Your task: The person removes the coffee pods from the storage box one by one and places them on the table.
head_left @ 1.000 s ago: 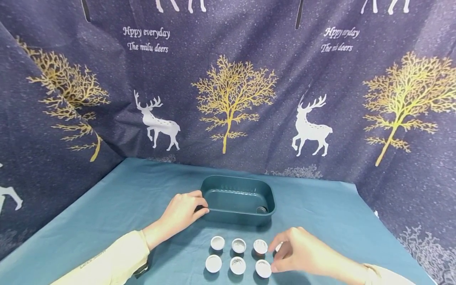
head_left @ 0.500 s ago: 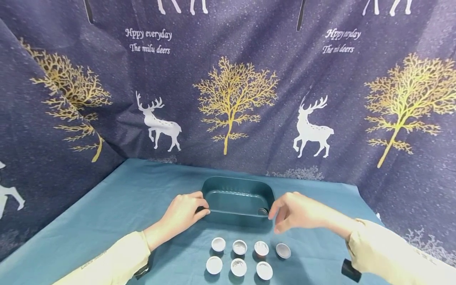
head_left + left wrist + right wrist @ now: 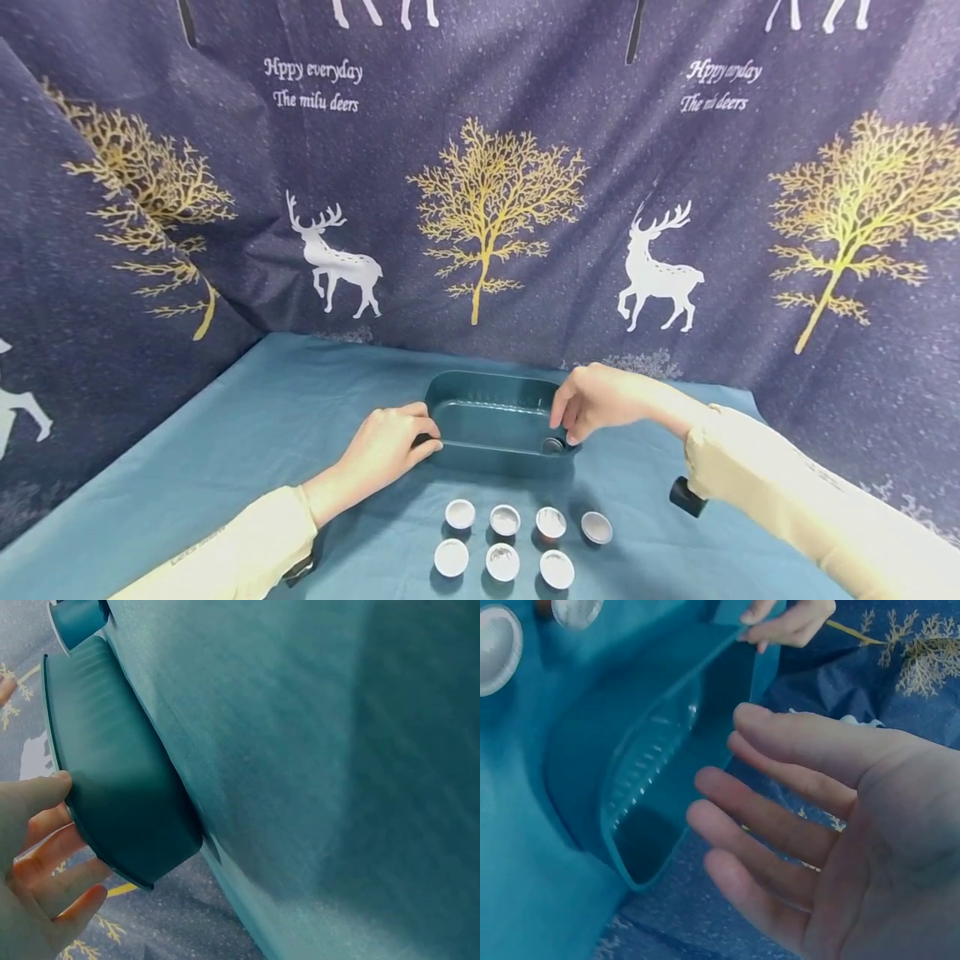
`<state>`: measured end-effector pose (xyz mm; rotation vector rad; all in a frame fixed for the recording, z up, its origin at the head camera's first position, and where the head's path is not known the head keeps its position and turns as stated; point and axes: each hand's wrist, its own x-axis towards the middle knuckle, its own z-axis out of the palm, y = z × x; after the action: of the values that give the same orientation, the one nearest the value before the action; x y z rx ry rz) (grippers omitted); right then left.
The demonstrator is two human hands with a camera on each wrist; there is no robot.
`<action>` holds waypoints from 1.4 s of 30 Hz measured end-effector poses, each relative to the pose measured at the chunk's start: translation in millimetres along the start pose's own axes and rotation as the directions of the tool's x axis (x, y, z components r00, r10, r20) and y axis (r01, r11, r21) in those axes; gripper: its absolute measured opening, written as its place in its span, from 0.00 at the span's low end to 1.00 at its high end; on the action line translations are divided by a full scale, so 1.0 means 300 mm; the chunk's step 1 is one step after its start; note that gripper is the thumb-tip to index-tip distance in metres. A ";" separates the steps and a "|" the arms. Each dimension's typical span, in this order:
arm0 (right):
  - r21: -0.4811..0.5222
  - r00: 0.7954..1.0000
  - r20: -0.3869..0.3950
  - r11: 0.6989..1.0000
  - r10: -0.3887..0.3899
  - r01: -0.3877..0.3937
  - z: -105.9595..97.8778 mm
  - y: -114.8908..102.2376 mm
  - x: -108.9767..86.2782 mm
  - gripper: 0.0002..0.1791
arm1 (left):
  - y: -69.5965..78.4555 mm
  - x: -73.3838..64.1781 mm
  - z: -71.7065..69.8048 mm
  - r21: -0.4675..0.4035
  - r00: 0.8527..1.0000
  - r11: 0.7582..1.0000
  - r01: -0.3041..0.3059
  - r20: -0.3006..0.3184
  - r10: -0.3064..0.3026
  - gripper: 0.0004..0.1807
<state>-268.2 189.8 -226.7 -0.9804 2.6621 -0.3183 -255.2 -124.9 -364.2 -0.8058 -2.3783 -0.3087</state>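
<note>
A dark green rectangular tub (image 3: 495, 462) stands on the cloth. My left hand (image 3: 393, 437) holds its left near corner by the rim; in the left wrist view the thumb (image 3: 56, 787) touches the rim and the other fingers spread at the tub's end. My right hand (image 3: 596, 404) hovers over the tub's right end, fingertips inside the rim. In the right wrist view its fingers are loosely bent and nothing shows between them. Below these fingertips a small round cup (image 3: 552, 446) lies in the tub's near right corner, partly hidden.
Several small cups with whitish foil-like lids stand in two rows in front of the tub, among them a front-row cup (image 3: 557, 570) and the rightmost back-row cup (image 3: 596, 528). Behind the teal tablecloth (image 3: 337, 375) hangs a printed curtain (image 3: 375, 150).
My right hand has moved from beside the rows of cups up and leftward over the tub's right end, uncovering the rightmost back-row cup. The left hand stays at the tub's corner.
</note>
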 end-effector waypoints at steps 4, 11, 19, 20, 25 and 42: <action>-0.100 0.998 -0.006 0.993 0.069 -0.070 -0.020 0.007 0.049 0.09 | 0.001 0.003 0.002 0.005 1.000 1.000 0.002 0.000 -0.002 0.05; -0.238 0.979 0.068 0.956 0.191 -0.170 -0.035 0.035 0.132 0.11 | 0.003 0.004 -0.001 -0.008 1.000 1.000 0.001 0.014 -0.001 0.05; -0.223 0.954 0.226 0.964 0.198 -0.147 -0.002 0.071 0.218 0.16 | -0.001 0.005 0.000 -0.008 1.000 1.000 0.006 0.024 -0.006 0.05; -0.237 0.950 0.241 0.961 0.198 -0.140 0.002 0.074 0.226 0.17 | 0.000 0.005 0.000 -0.010 1.000 1.000 0.006 0.024 -0.006 0.05; -0.324 0.931 0.279 0.936 0.236 -0.140 0.024 0.076 0.261 0.18 | 0.002 0.003 0.000 -0.014 1.000 1.000 0.010 0.025 -0.010 0.05; -0.504 0.890 0.422 0.861 0.172 0.072 0.096 0.056 0.332 0.22 | 0.002 0.003 -0.005 -0.002 1.000 1.000 -0.002 -0.012 0.002 0.05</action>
<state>-341.0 133.7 -277.5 -0.9655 2.3502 0.6003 -254.7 -124.7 -362.6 -0.8049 -2.3666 -0.3137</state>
